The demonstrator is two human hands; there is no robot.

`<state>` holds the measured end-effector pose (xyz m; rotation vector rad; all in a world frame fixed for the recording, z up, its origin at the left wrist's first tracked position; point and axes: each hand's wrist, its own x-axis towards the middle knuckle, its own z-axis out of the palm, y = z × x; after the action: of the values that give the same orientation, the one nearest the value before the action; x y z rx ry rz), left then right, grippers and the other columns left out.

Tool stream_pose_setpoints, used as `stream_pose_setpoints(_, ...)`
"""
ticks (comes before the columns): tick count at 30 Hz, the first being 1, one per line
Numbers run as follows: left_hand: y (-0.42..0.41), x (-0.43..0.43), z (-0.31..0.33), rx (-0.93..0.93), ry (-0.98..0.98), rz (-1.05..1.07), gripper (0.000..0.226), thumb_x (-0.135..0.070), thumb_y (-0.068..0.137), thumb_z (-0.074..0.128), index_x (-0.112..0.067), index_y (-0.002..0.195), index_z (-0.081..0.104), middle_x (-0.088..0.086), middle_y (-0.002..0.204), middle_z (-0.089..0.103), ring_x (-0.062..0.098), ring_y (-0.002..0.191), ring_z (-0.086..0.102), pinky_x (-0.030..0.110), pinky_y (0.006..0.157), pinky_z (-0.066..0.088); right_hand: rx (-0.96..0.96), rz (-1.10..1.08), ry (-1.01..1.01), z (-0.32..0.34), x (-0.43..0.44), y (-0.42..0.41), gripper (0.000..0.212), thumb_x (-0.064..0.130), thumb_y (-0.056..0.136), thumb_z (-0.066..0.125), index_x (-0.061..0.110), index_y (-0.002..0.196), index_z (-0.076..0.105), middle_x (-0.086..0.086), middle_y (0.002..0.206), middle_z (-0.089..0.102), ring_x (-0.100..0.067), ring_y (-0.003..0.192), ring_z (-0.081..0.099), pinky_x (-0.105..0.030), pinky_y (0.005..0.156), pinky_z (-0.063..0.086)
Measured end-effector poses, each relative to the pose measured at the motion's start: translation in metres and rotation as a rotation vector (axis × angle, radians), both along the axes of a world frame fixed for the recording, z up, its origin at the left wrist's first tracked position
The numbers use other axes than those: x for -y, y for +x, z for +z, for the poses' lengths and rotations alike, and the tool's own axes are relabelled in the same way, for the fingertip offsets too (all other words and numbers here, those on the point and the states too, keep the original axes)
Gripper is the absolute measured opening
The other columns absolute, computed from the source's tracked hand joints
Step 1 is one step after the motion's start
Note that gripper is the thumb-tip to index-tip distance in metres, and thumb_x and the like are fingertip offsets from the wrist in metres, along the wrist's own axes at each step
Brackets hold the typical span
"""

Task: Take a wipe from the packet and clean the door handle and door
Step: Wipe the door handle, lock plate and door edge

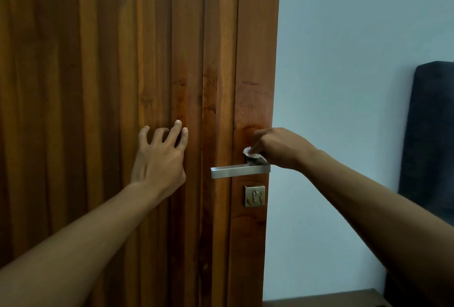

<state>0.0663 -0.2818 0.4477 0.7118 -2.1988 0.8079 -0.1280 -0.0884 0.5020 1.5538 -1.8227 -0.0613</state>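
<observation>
The door handle is being shown level on the right side of the wooden door, its long axis horizontal, its free end pointing left and its pivot by the door's right edge. A white wipe is being pinched in the curled fingers of the right hand and held at the top of the pivot end. The door is being touched by the spread, lightly bent fingertips of the left hand, in which nothing is being held.
</observation>
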Motion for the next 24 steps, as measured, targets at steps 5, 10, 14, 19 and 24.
stream_pose_setpoints(5,0.000,0.004,-0.001,0.007,-0.021,0.005,0.076,-0.037,0.083,0.055,-0.015,0.152,0.030,0.013,0.160,0.027,0.031,0.133,0.041,0.058,0.112,0.023,-0.115,0.062,0.109,0.003,-0.001,-0.004,0.026,0.025,0.095,0.057,0.019,0.118,0.067,0.002,0.089,0.057,-0.014,0.076,0.058,-0.020,0.057,0.036)
stream_pose_setpoints(10,-0.001,0.005,-0.002,0.009,-0.029,0.007,0.077,-0.036,0.081,0.058,-0.014,0.150,0.033,0.014,0.158,0.030,0.032,0.131,0.043,0.059,0.111,0.025,-0.245,0.090,0.187,0.002,-0.009,-0.009,0.025,0.015,0.086,0.066,0.011,0.111,0.070,-0.004,0.092,0.062,-0.018,0.084,0.060,-0.025,0.059,0.049)
stream_pose_setpoints(14,-0.001,0.006,-0.002,0.020,-0.035,0.024,0.079,-0.038,0.083,0.057,-0.015,0.152,0.029,0.013,0.160,0.026,0.032,0.134,0.041,0.059,0.112,0.023,-0.242,0.137,0.096,-0.006,-0.012,-0.015,0.029,0.010,0.076,0.076,0.010,0.104,0.073,-0.004,0.086,0.062,-0.019,0.077,0.060,-0.024,0.051,0.043)
stream_pose_setpoints(19,-0.001,0.006,-0.001,0.023,-0.038,0.026,0.078,-0.038,0.083,0.056,-0.015,0.152,0.028,0.013,0.160,0.025,0.031,0.134,0.040,0.059,0.112,0.023,-0.118,0.101,-0.114,-0.031,-0.020,-0.031,0.032,0.002,0.074,0.077,0.013,0.103,0.074,-0.004,0.087,0.065,-0.023,0.076,0.064,-0.026,0.053,0.048)
stream_pose_setpoints(24,-0.004,0.004,-0.002,0.005,-0.032,0.002,0.075,-0.035,0.081,0.058,-0.012,0.149,0.036,0.016,0.156,0.032,0.033,0.129,0.045,0.060,0.110,0.026,-0.011,0.065,-0.301,-0.052,-0.020,-0.032,0.035,-0.001,0.072,0.078,0.015,0.103,0.075,-0.006,0.091,0.067,-0.026,0.075,0.066,-0.031,0.056,0.052)
